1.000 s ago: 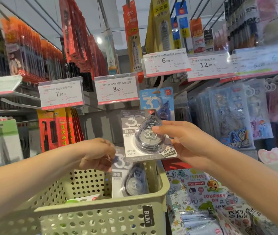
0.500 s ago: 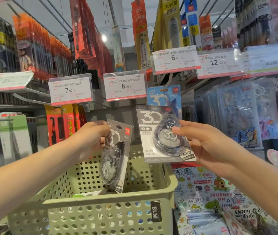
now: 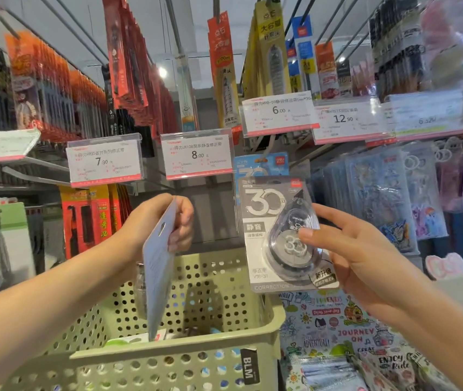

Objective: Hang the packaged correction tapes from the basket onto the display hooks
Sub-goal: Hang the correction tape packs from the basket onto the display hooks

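Two correction tape packs were held above one green basket [image 3: 168, 354]: left hand [image 3: 157, 221] pinched the back-facing pack [image 3: 158, 275], right hand [image 3: 348, 249] grasped the front-facing pack [image 3: 278, 235].

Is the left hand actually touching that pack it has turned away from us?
Touching. The head view shows the left hand pinching the top edge of the correction tape pack, fingers curled over it above the basket.

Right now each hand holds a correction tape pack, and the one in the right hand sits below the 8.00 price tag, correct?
Not quite. The head view shows the right hand's grey pack under the 6.00 tag; the left hand's pack is nearer the 8.00 tag.
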The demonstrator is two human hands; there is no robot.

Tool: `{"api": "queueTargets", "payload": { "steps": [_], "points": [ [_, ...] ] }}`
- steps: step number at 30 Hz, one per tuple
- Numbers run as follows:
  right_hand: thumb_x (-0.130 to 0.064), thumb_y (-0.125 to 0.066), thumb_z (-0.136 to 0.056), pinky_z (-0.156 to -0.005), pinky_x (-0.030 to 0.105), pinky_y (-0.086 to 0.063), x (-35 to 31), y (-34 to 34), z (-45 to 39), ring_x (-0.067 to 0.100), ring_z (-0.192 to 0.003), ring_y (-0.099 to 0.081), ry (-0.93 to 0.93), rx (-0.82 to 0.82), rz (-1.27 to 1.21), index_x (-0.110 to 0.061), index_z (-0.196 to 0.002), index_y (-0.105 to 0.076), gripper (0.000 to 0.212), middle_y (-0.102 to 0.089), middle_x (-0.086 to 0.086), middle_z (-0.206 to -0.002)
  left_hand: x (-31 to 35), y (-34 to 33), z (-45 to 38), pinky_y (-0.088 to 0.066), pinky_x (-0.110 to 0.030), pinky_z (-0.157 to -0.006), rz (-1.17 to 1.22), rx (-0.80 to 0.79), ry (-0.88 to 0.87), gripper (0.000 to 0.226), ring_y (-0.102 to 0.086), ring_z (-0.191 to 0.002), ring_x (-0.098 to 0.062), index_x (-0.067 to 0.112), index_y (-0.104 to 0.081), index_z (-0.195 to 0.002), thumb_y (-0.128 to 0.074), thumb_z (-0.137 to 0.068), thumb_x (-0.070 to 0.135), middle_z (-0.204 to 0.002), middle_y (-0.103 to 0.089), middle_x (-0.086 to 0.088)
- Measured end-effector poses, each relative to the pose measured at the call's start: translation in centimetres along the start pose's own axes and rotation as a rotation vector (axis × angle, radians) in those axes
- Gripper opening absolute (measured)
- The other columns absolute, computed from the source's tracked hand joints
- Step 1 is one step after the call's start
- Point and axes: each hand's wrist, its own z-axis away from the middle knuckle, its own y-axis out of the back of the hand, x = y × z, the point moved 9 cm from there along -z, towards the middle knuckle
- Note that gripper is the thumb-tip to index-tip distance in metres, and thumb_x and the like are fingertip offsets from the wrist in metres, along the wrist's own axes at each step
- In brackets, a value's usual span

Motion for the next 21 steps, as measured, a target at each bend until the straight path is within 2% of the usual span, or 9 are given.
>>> {"api": "queueTargets", "payload": {
  "steps": [2,5,8,11,15,18,21],
  "points": [
    [-0.012,-0.067,-0.066,-0.046,0.015,-0.05,-0.3,0.3,0.2,0.015,-0.075,-0.073,0.034,0.018,0.022,-0.021,-0.121,-0.054,0.058,-0.077,0.004,-0.093,0.5,-1.4,0.2,-0.036,-0.014,-0.036,-0.029,-0.122,-0.027,0.027,-0.037,-0.028,-0.014,0.01,-0.057,-0.05,-0.07,-0.062,0.031,-0.034,-0.043,-0.003],
    [-0.008,-0.065,-0.072,-0.044,0.013,-0.048,-0.8,0.9,0.5,0.012,-0.072,-0.072,0.087,0.048,0.053,-0.021,-0.123,-0.053,0.054,-0.077,0.004,-0.092,1.4,-2.8,0.1,-0.036,-0.016,-0.038,-0.059,-0.168,-0.069,0.02,-0.037,-0.028,-0.014,0.009,-0.058,-0.056,-0.061,-0.068,0.025,-0.034,-0.043,-0.003],
    [-0.003,-0.063,-0.077,-0.04,0.011,-0.044,-1.0,1.2,0.7,0.009,-0.066,-0.071,0.122,0.061,0.072,-0.022,-0.123,-0.052,0.05,-0.077,0.002,-0.09,2.1,-3.9,-0.2,-0.03,-0.017,-0.035,-0.107,-0.113,-0.049,0.032,-0.031,-0.026,-0.014,0.007,-0.056,-0.065,-0.044,-0.079,0.033,-0.031,-0.038,-0.003],
    [-0.008,-0.065,-0.073,-0.046,0.013,-0.047,-1.1,1.3,0.6,0.011,-0.07,-0.071,0.151,0.053,0.101,-0.025,-0.126,-0.049,0.059,-0.077,0.0,-0.094,3.5,-4.9,-0.5,-0.026,-0.017,-0.035,-0.224,-0.033,-0.063,0.043,-0.029,-0.027,-0.013,0.007,-0.052,-0.082,-0.036,-0.085,0.047,-0.031,-0.034,0.0],
    [-0.014,-0.067,-0.066,-0.062,0.021,-0.057,-1.1,1.5,0.4,0.017,-0.085,-0.072,0.194,0.049,0.118,-0.027,-0.128,-0.047,0.067,-0.075,-0.001,-0.099,5.4,-6.2,-1.3,-0.023,-0.019,-0.037,-0.306,0.058,-0.108,0.038,-0.027,-0.027,-0.014,0.007,-0.052,-0.09,-0.03,-0.096,0.037,-0.031,-0.032,0.001],
    [-0.013,-0.067,-0.066,-0.068,0.027,-0.059,-1.2,1.7,0.2,0.019,-0.089,-0.072,0.224,0.053,0.117,-0.028,-0.127,-0.047,0.065,-0.075,0.0,-0.1,6.3,-6.6,-1.9,-0.029,-0.018,-0.036,-0.35,0.135,-0.104,0.037,-0.029,-0.028,-0.012,0.007,-0.054,-0.095,-0.031,-0.099,0.036,-0.033,-0.034,0.0],
    [-0.012,-0.067,-0.065,-0.069,0.027,-0.059,-1.2,1.9,0.0,0.018,-0.088,-0.072,0.241,0.06,0.107,-0.029,-0.124,-0.048,0.065,-0.075,0.0,-0.1,6.9,-6.5,-2.7,-0.042,-0.039,-0.045,-0.487,0.234,-0.098,0.041,-0.038,-0.039,-0.014,0.015,-0.059,-0.084,-0.033,-0.098,0.042,-0.055,-0.035,-0.017]
  ]
}}
